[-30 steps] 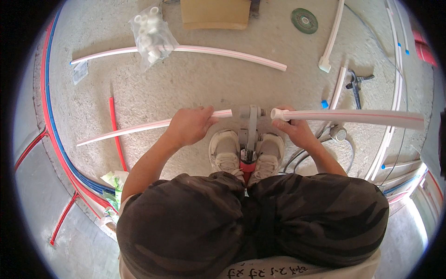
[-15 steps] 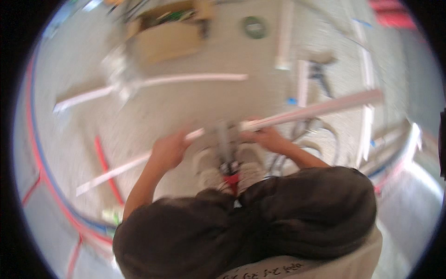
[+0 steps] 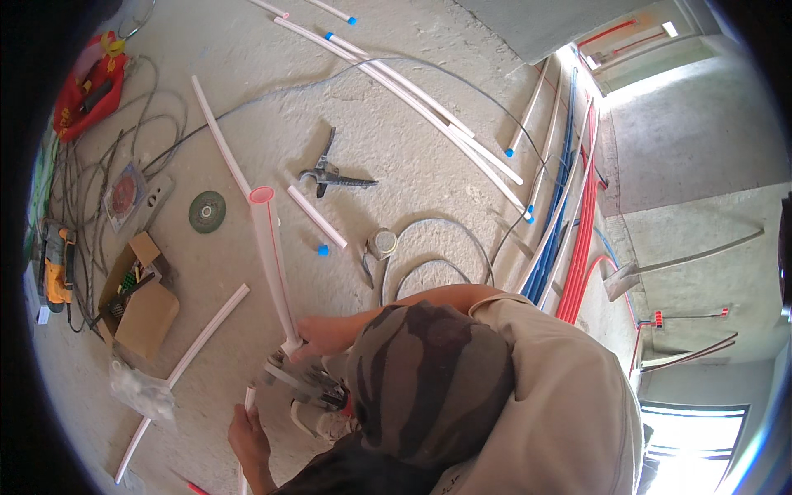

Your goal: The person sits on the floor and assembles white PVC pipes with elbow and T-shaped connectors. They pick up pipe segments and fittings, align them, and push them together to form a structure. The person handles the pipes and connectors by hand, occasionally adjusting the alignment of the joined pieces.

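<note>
In my right hand (image 3: 318, 335) is a long white plastic pipe (image 3: 271, 256) with a red stripe. Its open end points up and away, and its lower end, with a white collar, is at a grey metal tool (image 3: 304, 384) that resembles a pipe welder. The tool stands between my shoes (image 3: 307, 418); my dark camouflage-clad knee hides part of it. My left hand (image 3: 249, 436) is closed round a second white pipe (image 3: 250, 398), its tip sticking up beside the tool with a small gap. The rest of that pipe runs down past the lower edge.
Several white pipes (image 3: 404, 91) lie on the rough floor, with blue and red pipes (image 3: 584, 223) along the right. A black pipe cutter (image 3: 328, 173), a green disc (image 3: 207, 212), a cardboard box (image 3: 148, 318), a yellow power tool (image 3: 59, 264) and looped cables (image 3: 148, 157) lie about.
The view has swung to the right, showing more floor and the wall. My hands still hold the two pipes; the left pipe's tip now shows apart from the tool.
</note>
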{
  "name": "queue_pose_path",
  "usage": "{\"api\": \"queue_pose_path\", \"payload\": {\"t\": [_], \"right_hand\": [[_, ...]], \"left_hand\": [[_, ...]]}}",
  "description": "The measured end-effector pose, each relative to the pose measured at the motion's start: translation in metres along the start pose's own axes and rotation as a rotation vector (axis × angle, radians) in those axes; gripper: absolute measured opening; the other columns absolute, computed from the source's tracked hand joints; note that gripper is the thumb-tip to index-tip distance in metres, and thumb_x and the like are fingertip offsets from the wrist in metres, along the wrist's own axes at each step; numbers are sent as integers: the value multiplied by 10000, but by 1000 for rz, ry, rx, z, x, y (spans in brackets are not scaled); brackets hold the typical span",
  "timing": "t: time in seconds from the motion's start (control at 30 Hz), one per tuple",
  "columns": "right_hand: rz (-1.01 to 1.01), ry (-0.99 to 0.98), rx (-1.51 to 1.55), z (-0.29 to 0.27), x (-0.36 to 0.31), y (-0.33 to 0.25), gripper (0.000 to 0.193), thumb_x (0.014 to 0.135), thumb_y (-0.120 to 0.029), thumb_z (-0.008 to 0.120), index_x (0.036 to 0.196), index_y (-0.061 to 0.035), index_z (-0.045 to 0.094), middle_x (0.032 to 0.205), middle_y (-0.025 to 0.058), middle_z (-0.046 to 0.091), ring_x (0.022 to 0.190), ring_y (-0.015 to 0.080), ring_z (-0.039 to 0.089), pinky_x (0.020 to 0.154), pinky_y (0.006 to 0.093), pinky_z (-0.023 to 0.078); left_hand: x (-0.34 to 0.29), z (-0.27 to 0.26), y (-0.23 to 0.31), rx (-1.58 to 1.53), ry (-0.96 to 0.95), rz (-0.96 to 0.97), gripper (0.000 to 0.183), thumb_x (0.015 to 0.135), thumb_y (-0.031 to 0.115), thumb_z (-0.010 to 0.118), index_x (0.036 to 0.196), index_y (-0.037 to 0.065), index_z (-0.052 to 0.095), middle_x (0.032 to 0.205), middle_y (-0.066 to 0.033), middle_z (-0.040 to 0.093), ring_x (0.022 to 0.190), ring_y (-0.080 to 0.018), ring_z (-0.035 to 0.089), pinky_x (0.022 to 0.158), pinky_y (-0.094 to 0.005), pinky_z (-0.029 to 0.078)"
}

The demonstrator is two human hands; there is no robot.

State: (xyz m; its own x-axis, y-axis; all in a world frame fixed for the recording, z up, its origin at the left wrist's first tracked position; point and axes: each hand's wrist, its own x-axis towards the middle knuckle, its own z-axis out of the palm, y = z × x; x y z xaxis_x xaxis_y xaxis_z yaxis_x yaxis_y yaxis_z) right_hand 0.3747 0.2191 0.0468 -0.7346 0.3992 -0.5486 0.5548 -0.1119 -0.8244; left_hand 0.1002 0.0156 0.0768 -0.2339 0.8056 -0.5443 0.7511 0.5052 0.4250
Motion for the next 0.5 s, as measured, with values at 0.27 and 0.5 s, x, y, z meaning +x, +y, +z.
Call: {"api": "queue_pose_path", "payload": {"t": [0.27, 0.5], "right_hand": [[-66, 64, 54, 2, -6, 2, 369, 924, -310, 749, 1058, 33, 728, 948, 223, 746, 896, 290, 715, 805, 425, 519], [0, 42, 41, -3, -2, 0, 413, 868, -317, 795, 1128, -6, 720, 1044, 208, 747, 1018, 305, 711, 878, 435, 519]], "left_hand": [[1, 4, 7, -28, 41, 26, 308, 1060, 316, 533, 926, 42, 499, 750, -251, 593, 755, -512, 581, 640, -556, 424], [-2, 5, 7, -40, 16, -34, 311, 1064, 309, 527, 929, 31, 492, 752, -258, 593, 747, -510, 580, 637, -555, 423]]}}
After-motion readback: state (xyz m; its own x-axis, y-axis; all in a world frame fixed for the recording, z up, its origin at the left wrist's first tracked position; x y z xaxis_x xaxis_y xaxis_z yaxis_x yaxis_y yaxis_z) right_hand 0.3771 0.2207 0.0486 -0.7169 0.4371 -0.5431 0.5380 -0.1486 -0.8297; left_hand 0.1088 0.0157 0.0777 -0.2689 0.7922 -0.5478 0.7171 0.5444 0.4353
